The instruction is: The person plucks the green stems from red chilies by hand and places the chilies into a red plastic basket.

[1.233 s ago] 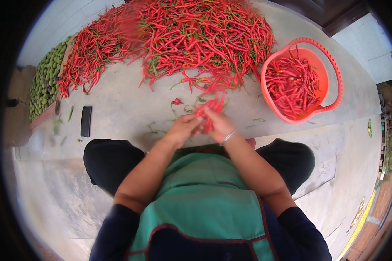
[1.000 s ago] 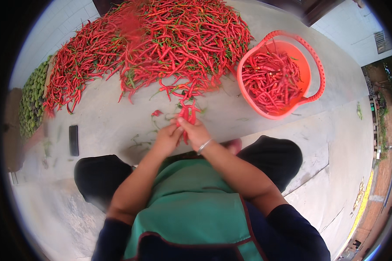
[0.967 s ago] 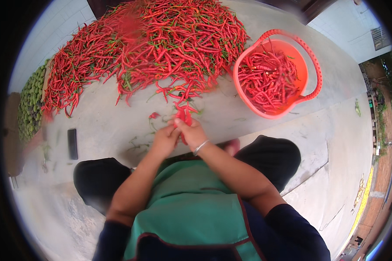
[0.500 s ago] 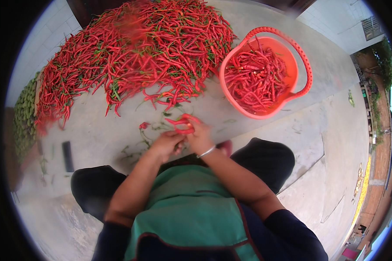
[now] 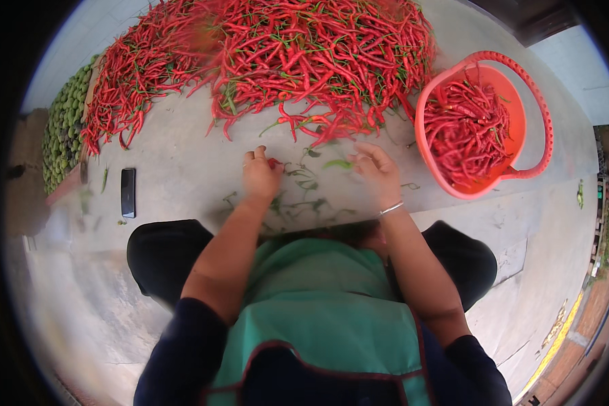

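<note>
Red chilli [image 5: 273, 163] pinched in left hand [image 5: 260, 177]; right hand [image 5: 377, 169] open, empty, beside green stems [image 5: 304, 196], short of basket [image 5: 543, 108].

Basket [image 5: 531, 95] right of chilli heap [image 5: 284, 61]

Left hand [image 5: 260, 177]: closed on small red chilli [image 5: 273, 163]. Right hand [image 5: 377, 169]: fingers spread, blurred, near chilli heap [image 5: 284, 54]. Green stems [image 5: 304, 196] between hands. Orange basket [image 5: 531, 101], part-filled, right. Black phone [image 5: 128, 192] left.
</note>
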Available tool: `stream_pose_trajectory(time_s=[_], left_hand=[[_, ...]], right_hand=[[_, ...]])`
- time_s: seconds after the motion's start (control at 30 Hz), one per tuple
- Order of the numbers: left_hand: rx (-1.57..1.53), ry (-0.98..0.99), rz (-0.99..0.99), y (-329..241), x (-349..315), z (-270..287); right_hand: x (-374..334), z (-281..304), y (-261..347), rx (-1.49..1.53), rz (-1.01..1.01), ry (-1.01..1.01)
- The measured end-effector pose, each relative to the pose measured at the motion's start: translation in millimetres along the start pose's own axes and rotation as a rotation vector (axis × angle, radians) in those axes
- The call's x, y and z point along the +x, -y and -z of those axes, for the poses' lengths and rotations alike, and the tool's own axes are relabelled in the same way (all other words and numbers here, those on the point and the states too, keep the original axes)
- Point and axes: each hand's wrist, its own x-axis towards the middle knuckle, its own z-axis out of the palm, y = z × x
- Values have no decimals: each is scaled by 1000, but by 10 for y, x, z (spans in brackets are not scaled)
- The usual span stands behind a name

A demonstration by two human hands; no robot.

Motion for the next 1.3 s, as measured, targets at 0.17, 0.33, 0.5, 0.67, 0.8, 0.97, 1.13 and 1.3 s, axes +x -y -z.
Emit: stream_pose_trajectory(time_s=[0.17, 0.33, 0.5, 0.67, 0.8, 0.97, 1.13, 1.3], left_hand=[[0, 404, 21, 168, 88, 91], [-429, 429, -336, -542, -156, 393], [-434, 461, -225, -756, -314, 545], [-523, 457, -487, -873, -319, 727], [-607, 509, -562, -1082, -300, 931], [-723, 741, -639, -1219, -249, 1072], [-524, 703, -716, -1094, -241, 693], [-348, 490, -546, -913, -104, 217]], right_hand=[[-109, -520, -113, -519, 149, 115], [-14, -481, -345, -436, 175, 152], [-156, -375, -187, -449, 100, 146], [-261, -163, 41, -6, -263, 278], [-305, 97, 319, 210, -314, 452], [-295, 345, 366, 212, -281, 663], [-138, 793, 893, -47, -29, 116], [104, 986, 1316, -1107, 703, -807]])
